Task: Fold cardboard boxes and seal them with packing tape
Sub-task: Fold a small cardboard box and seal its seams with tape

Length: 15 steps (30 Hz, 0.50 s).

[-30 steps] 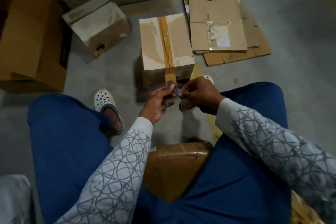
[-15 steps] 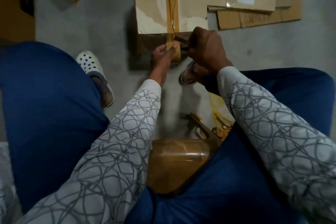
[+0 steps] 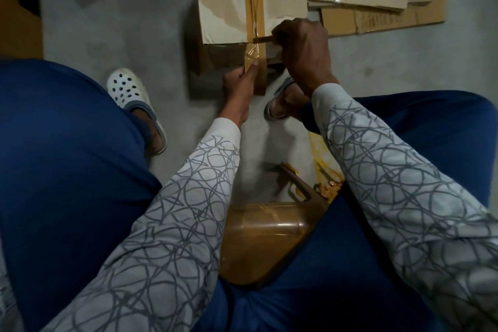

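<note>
Since the tape strip already runs down the top of the cardboard box at the upper centre of the frame and over its near edge, the step in hand looks like cutting it free. The right hand has its grip closed round a small blade, which lies across the strip right at that edge. The left hand, just below, pinches the hanging end against the box's front. To do this well, I'd judge, pull the strip taut downward with the left grip, slice in one clean pass — away from those fingers — then rub the tail flat on the front face. The tape roll lies in the lap at lower centre, well apart from the box.
</note>
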Tool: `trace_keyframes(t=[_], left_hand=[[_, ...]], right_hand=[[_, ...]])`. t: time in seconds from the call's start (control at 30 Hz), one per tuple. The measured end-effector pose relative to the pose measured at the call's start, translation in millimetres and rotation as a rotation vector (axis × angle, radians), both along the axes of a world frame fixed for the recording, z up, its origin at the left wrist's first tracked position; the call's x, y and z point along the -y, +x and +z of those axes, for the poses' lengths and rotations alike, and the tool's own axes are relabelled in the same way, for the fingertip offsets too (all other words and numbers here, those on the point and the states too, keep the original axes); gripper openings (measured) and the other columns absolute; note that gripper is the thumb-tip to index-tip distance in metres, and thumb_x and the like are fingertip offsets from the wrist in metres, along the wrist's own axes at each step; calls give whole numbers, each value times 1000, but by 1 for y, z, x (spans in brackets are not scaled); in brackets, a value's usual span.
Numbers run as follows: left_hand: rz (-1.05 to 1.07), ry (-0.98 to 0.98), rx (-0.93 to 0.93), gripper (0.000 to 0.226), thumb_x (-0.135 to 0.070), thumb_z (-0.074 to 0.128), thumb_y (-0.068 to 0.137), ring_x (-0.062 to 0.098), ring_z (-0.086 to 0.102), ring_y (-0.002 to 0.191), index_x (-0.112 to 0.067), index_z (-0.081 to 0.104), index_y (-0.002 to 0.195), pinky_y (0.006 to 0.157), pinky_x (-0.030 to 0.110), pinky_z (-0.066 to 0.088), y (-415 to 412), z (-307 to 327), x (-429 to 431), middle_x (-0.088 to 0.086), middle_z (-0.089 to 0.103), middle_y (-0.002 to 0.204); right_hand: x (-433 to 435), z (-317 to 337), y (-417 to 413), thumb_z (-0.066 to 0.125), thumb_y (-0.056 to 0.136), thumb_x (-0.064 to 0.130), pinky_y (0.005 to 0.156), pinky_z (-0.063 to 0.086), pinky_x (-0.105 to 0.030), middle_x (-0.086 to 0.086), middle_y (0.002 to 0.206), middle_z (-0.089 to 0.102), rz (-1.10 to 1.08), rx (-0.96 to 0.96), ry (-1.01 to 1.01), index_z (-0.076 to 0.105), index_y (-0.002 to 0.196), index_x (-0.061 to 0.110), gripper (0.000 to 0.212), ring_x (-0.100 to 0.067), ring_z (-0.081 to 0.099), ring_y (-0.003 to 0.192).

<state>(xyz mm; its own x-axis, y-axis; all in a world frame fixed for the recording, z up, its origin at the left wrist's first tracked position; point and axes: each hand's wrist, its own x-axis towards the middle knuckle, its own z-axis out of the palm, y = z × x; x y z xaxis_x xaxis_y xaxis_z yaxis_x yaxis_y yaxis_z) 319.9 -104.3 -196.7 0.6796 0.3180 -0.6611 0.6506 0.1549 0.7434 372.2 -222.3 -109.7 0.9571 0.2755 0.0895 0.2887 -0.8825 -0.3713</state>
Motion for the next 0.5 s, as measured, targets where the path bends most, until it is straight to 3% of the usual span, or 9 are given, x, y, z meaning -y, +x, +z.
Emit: trace_keyframes(t=[0.13,0.27,0.5], left_hand=[[0,-43,-34,23,-35,71,94,10,49,69,-21,69,75,66,26,37,-1,4,-2,-8,58,70],[-12,-48,-67,25,-35,70,95,11,46,67,-20,68,75,62,26,36,1,5,-3,-5,57,73],[42,-124,-109,20,-33,72,94,17,57,83,-13,74,92,73,28,44,-2,0,1,2,67,90]], right_hand=[[-3,-4,-2,62,94,5,85,58,-37,-11,100,75,49,-66,-64,76,105,9,18,-25,71,89],[-3,-11,-5,60,96,8,83,57,-38,-14,97,74,66,-103,-130,76,104,6,17,-29,70,86],[-5,-24,-3,60,91,5,74,53,-39,-17,89,71,78,-173,-236,75,94,6,16,-35,66,80]])
